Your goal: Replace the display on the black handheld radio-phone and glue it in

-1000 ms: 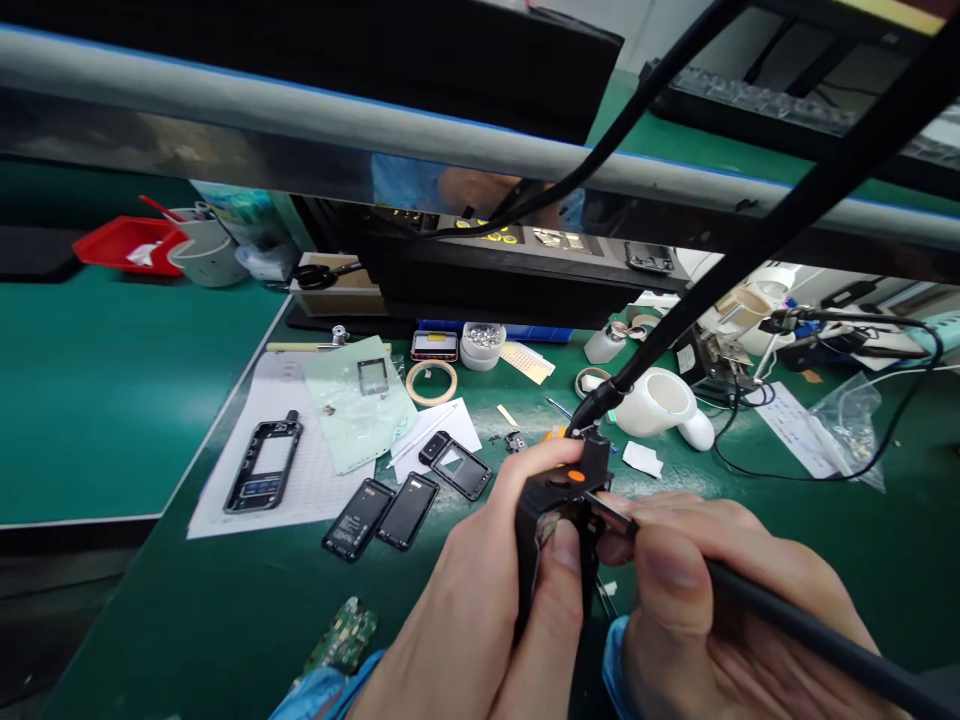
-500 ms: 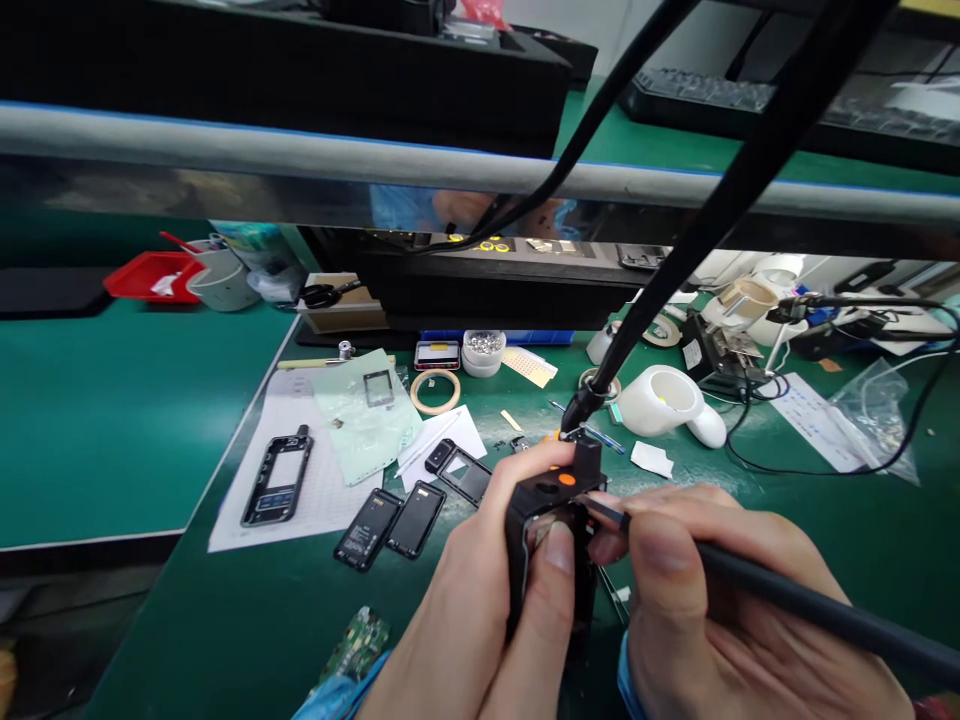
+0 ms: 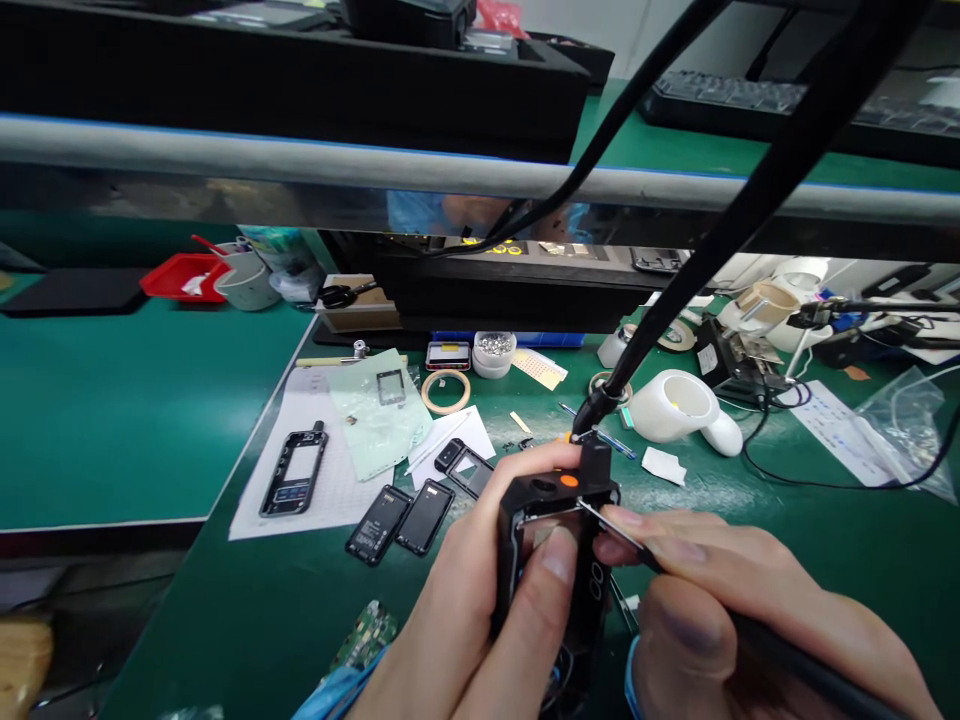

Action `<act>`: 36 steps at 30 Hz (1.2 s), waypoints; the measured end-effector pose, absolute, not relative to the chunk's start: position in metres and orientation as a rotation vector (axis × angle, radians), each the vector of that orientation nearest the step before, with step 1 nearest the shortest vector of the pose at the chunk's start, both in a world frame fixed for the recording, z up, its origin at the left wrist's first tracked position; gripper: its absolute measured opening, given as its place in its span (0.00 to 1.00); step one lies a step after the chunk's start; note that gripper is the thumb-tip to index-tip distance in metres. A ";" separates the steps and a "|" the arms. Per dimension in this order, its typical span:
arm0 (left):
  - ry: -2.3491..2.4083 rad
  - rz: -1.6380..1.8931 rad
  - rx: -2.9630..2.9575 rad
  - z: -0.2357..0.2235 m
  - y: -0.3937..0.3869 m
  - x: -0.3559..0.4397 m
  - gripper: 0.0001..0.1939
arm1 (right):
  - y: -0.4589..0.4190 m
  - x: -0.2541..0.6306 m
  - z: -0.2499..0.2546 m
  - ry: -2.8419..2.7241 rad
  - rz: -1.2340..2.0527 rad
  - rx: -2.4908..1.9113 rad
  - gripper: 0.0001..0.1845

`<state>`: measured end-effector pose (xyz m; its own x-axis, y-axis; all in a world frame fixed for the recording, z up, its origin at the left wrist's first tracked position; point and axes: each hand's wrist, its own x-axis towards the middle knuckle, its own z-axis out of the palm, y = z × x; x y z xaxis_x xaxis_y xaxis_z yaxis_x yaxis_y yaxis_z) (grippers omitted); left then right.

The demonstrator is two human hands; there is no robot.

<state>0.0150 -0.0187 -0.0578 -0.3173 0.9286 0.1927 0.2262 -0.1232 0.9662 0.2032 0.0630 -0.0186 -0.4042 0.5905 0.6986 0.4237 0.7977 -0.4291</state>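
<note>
My left hand (image 3: 465,600) is wrapped around a black two-way radio (image 3: 529,492), held upright with its antenna end pointing up and away. An orange button shows on its top face, and my thumb presses on the front at the display window. Between the fingers of my right hand (image 3: 757,590) is a slim dark tool (image 3: 626,540) with a thin metal tip. That tip meets the radio's upper front edge, just below the orange button. The radio's lower part is mostly hidden behind my left hand.
Black battery packs (image 3: 379,525), another radio housing (image 3: 296,470) on paper and a green circuit board (image 3: 367,635) lie to the left. Farther back are a tape roll (image 3: 445,391), a tub of small metal parts (image 3: 493,350) and a white container (image 3: 667,405). A metal-edged shelf (image 3: 300,165) crosses above.
The radio has turned slightly, showing more of its front and side. The right hand's tool has swung, so its metal tip and shaft are now plainly visible. The view has shifted slightly left.
</note>
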 end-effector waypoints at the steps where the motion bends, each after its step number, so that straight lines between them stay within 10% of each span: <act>1: 1.540 1.496 1.304 -0.058 -0.014 0.016 0.20 | 0.063 0.200 -0.021 -1.976 0.223 -0.768 0.07; 36: 1.273 1.393 1.137 -0.029 0.029 0.025 0.22 | 0.076 0.209 -0.005 -2.120 0.328 -0.770 0.07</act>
